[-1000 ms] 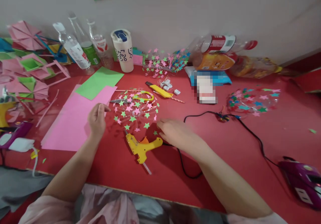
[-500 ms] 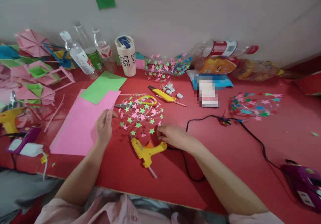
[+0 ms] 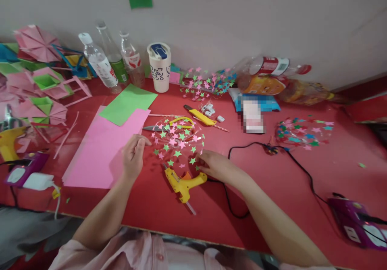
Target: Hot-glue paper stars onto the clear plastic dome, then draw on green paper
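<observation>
A clear plastic piece, likely a cut bottle part, covered with pink and green stars lies in front of me between my hands. My right hand is at its right edge, with bent fingers gripping the rim. Left of it is my left hand, its fingers curled and thumb pressed against the forefinger. Whatever that hand may hold is hidden. Just below the starry plastic lies a yellow hot glue gun, a glue stick poking out of its back. Partly behind the plastic are scissors with yellow handles.
Pink paper and green paper lie to the left. Behind are a yellow cutter, a white tumbler and bottles. Another starry plastic piece, a black cord and a purple power strip are on the right.
The camera view has swung slightly, so everything sits a little further right in the picture. Both hands stay in nearly the same place around the starry plastic.
</observation>
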{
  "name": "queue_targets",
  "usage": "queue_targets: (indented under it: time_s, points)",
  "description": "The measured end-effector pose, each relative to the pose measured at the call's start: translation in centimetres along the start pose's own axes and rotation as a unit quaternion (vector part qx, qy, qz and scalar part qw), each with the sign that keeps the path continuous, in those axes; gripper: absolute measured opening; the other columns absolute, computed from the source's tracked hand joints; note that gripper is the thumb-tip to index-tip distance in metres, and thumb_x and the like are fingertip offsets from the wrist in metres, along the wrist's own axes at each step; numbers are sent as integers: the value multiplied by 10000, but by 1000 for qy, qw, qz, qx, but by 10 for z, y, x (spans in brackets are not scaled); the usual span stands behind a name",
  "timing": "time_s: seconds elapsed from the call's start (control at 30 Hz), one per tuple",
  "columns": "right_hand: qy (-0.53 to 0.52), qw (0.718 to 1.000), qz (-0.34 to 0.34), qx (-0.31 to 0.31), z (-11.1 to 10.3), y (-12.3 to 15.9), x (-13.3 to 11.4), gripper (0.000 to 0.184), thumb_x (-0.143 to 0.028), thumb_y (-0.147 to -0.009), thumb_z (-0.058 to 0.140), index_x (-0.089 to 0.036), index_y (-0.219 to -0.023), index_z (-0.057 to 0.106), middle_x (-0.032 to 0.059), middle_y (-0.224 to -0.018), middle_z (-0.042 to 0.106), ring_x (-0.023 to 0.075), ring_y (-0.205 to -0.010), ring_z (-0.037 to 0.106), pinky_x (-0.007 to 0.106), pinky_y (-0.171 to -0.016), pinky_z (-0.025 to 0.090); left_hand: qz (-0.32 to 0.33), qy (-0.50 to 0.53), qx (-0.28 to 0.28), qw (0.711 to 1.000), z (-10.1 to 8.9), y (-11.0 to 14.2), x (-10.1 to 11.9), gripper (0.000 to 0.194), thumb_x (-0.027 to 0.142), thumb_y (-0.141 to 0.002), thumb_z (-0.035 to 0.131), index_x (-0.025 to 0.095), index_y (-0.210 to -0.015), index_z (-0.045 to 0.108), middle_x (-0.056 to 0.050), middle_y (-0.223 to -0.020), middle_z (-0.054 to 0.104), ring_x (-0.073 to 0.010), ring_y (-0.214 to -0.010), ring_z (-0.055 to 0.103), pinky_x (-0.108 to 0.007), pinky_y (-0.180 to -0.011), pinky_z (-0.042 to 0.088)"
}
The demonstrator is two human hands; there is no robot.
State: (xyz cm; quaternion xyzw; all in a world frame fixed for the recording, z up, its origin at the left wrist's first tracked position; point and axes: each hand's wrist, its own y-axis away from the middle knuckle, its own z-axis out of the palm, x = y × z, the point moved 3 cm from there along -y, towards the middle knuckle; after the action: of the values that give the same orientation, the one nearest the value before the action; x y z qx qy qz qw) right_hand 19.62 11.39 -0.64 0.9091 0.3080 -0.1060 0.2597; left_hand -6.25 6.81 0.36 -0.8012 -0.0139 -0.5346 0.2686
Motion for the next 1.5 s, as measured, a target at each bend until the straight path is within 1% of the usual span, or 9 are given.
queue_targets:
  time_s: [0.17,0.57,0.73,0.8,0.9,0.97,1.07,1.23,1.5]
  points:
    - [-39,999,-16,24,5,2,2,93,-187,-830,570,-177,-903,628,65,-900,659,174,-831,592,252,-703,397,-12,9,3,1000,0,-1,1,402,438,-954,416,206,-681,597,-30,-711,635,-158,-704,594,-286,-678,456]
    - [-113,992,7,58,7,-4,3,33,-159,-751,595,-166,-751,628,24,-805,628,123,-708,541,228,-646,370,-17,31,1,999,3,-2,-2,387,440,-943,433,203,-680,590,-22,-683,610,-154,-687,577,-281,-674,439]
    - [-159,981,22,112,9,1,6,75,-173,-770,537,-170,-773,612,20,-782,642,131,-722,568,245,-694,424,-17,28,11,999,3,-3,-4,353,427,-938,438,205,-707,588,-18,-703,609,-148,-705,575,-275,-704,449]
    - [-181,973,30,139,10,3,9,114,-191,-785,510,-172,-831,613,22,-811,658,132,-732,588,253,-710,451,-16,25,30,999,3,-5,-8,308,433,-928,452,210,-770,594,-27,-777,618,-156,-781,588,-283,-759,460]
    - [-203,962,38,179,10,6,12,167,-209,-793,495,-174,-887,629,39,-887,683,142,-784,617,271,-751,474,-26,26,41,998,4,-9,-19,262,469,-892,513,226,-937,602,-65,-1045,623,-185,-1020,582,-312,-880,466]
    - [-208,955,47,208,9,9,13,179,-220,-804,484,-181,-879,642,47,-918,689,151,-823,624,284,-777,473,-72,61,22,995,9,-12,-29,312,489,-860,562,244,-1051,585,-82,-1247,566,-202,-1158,546,-331,-951,460]
    - [-208,944,66,247,4,13,15,186,-245,-818,481,-192,-881,648,46,-923,689,161,-843,622,286,-762,469,-140,126,-13,982,19,-14,-43,368,506,-857,557,255,-1126,550,-93,-1337,532,-219,-1222,538,-363,-996,458]
    - [-195,942,85,260,2,13,22,166,-182,-790,506,-185,-850,660,46,-888,693,159,-823,616,274,-762,457,-160,161,-51,972,29,-13,-48,329,481,-885,511,270,-1137,526,-91,-1272,603,-205,-1124,621,-363,-913,521]
    - [-195,936,89,279,8,1,25,147,-124,-762,521,-171,-784,659,59,-867,689,158,-832,592,277,-809,437,-156,166,-64,972,30,-12,-38,309,460,-861,557,261,-1094,513,-63,-1081,642,-178,-966,659,-346,-841,537]
